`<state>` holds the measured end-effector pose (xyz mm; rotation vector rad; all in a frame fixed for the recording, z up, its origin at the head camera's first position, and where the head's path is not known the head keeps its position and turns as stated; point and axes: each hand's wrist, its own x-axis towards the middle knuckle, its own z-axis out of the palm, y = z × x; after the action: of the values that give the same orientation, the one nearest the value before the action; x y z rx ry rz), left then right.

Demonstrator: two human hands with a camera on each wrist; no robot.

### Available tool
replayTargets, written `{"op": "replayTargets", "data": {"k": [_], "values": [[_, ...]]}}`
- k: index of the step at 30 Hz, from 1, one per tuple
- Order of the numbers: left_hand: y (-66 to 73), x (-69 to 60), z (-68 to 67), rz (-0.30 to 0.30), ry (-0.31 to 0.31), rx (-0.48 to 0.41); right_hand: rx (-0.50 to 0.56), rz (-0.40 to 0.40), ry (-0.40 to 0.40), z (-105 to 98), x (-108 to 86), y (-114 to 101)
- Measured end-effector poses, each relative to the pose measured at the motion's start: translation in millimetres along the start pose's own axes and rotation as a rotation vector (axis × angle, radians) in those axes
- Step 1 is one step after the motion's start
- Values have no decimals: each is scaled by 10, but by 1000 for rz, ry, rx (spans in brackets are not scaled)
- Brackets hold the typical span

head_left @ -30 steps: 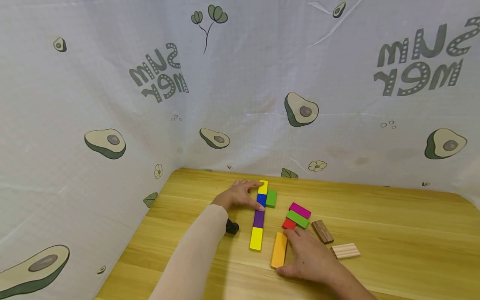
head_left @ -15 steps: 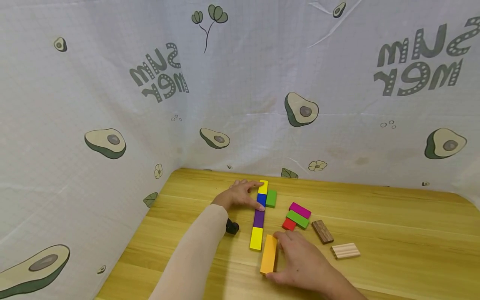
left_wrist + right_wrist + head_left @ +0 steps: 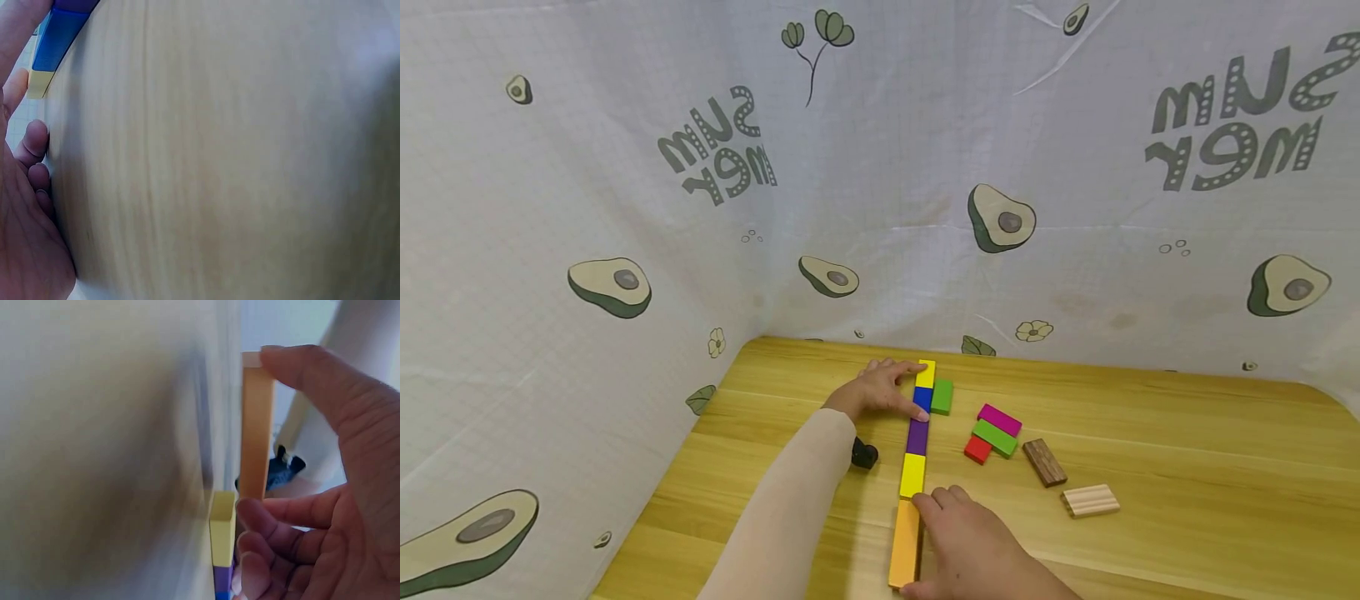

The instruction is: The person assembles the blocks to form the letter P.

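A row of blocks runs toward the viewer: yellow [image 3: 927, 377], blue [image 3: 922, 400], purple [image 3: 917, 437], yellow [image 3: 912, 476]. My left hand [image 3: 880, 390] rests on its far part, index finger at the far yellow block and thumb by the blue and purple ones. In the left wrist view the left hand [image 3: 28, 219] touches the row at the edge. My right hand [image 3: 970, 546] pinches the long orange block [image 3: 906, 546] by its two ends, at the near end of the row. In the right wrist view that orange block [image 3: 255, 431] stands between thumb and fingers.
A green block [image 3: 942, 397] lies right of the row. Further right lie magenta [image 3: 1000, 420], green [image 3: 996, 437] and red [image 3: 977, 449] blocks, a dark brown block [image 3: 1044, 462] and a pale ridged one [image 3: 1091, 501]. A patterned cloth hangs behind the table.
The right hand has carried the orange block leftward and nearer the viewer, from beside the row to its near end. The left hand has stayed put.
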<state>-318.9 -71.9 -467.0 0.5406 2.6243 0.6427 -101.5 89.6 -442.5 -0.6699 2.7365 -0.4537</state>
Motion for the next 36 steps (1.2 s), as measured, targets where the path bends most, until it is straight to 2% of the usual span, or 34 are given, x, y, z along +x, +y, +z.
{"op": "replayTargets", "data": {"k": [7,18,23,36], "values": [[-4,10,3,-5,-3,4,-121,-104,10,89,1,36],[-6,16,13,-12,3,-10,-149,-60,1,120,20,1],[-11,16,15,-14,4,-15,-156,-55,24,124,13,-1],[-24,44,19,-16,3,-14,-185,-53,-4,108,17,-5]]}}
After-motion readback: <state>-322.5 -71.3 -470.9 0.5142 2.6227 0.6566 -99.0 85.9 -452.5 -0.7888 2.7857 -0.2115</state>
